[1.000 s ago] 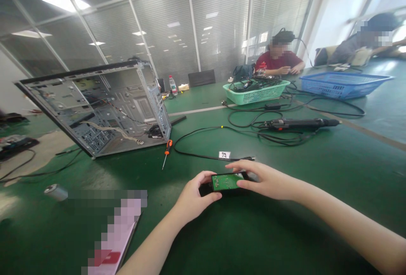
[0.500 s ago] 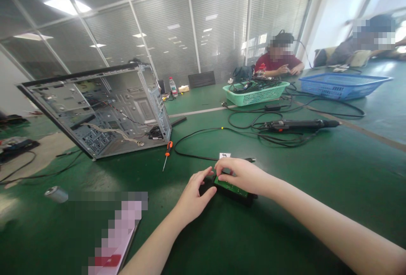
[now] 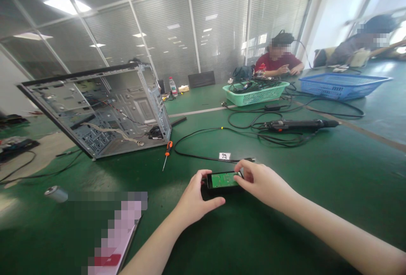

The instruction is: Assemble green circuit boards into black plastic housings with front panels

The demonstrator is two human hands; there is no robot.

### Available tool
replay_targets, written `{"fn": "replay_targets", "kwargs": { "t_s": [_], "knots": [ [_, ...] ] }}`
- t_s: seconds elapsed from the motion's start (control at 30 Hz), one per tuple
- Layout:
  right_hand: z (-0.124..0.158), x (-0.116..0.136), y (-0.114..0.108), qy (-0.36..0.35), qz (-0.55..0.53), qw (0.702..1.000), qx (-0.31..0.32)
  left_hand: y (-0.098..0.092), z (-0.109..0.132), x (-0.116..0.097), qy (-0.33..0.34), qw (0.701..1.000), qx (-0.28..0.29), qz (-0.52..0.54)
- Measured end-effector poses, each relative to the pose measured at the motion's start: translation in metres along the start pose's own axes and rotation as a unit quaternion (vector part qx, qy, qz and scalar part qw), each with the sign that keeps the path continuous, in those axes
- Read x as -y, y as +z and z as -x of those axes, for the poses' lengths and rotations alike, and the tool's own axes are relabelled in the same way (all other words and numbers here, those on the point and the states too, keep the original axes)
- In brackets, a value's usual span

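Green board [image 3: 223, 179]: in its black case [image 3: 222, 188], between your hands
Left hand [image 3: 193, 194]: grip released, thumb wide
Right hand [image 3: 268, 186]: at board's right end, can't tell grip
Just beyond: card [image 3: 225, 156], cable [image 3: 196, 155]; leftward, screwdriver [image 3: 168, 149]

It looks like an electronics workshop in an office-like room: a circuit board [image 3: 222, 179], opened computer case [image 3: 139, 101] and screwdriver [image 3: 168, 149] at a green counter [image 3: 127, 182], glass partitions [image 3: 171, 34] behind.

Around the black case [image 3: 218, 189] we see the left hand [image 3: 193, 196] spread at nine o'clock; the right hand [image 3: 264, 182] bent over the green circuit board [image 3: 223, 179] at three; an orange-handled screwdriver [image 3: 168, 148] at ten; a green basket [image 3: 253, 97] at one.
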State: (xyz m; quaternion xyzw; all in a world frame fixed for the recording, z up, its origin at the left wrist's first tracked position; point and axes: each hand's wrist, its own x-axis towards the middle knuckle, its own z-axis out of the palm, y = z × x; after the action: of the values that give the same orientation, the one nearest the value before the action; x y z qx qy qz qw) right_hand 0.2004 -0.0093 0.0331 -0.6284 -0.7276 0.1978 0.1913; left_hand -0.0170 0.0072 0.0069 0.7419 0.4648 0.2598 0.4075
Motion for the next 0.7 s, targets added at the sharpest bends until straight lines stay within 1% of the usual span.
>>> {"fn": "replay_targets", "kwargs": {
  "t_s": [0.1, 0.27, 0.37, 0.47, 0.53, 0.7],
  "knots": [
    [0.003, -0.004, -0.007, -0.009, -0.017, 0.999, 0.036, 0.002, -0.001, -0.001, -0.014, 0.999, -0.021, -0.019],
    [-0.002, -0.01, -0.017, -0.033, -0.009, 0.997, 0.071, 0.002, -0.005, -0.003, -0.012, 0.999, -0.027, -0.026],
    [-0.004, -0.015, -0.018, -0.072, -0.012, 0.995, 0.065, 0.002, -0.005, -0.003, -0.015, 0.999, -0.027, -0.023],
    [-0.003, -0.018, -0.015, -0.13, -0.015, 0.991, 0.04, 0.002, -0.006, -0.003, -0.011, 0.999, -0.027, -0.017],
    [0.0, -0.019, -0.012, -0.155, -0.014, 0.987, 0.031, 0.002, -0.006, -0.001, -0.001, 0.999, -0.029, -0.017],
    [0.006, -0.015, -0.011, -0.152, -0.028, 0.987, 0.032, 0.002, -0.007, 0.003, 0.018, 0.999, -0.033, -0.03]
  ]
}}
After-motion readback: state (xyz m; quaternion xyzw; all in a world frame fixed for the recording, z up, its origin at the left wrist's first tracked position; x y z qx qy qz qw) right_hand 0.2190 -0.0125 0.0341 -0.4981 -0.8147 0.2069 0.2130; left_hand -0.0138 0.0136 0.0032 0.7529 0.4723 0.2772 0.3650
